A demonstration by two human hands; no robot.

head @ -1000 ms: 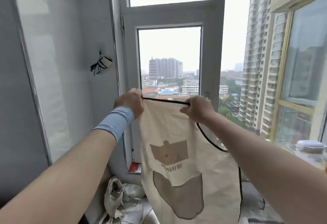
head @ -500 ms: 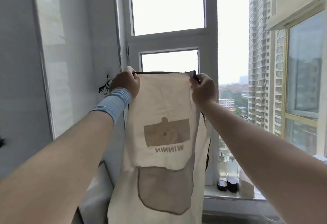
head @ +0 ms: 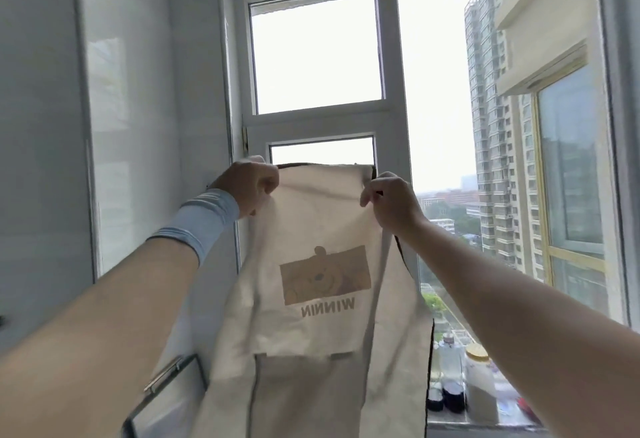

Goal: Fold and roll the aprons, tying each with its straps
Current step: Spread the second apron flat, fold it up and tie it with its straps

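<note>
One apron (head: 322,229), two hands (head: 251,184), two bottles (head: 450,368), one lidded jar (head: 479,385).

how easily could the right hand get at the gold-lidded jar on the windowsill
Probably not at once: the right hand pinches the apron at its top corner, held high. The gold-lidded jar stands on the windowsill below that arm, with nothing seen between them.

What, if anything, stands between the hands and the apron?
Nothing visible does. The left hand and the right hand each grip a top corner of the apron, which hangs in front of the window.
</note>
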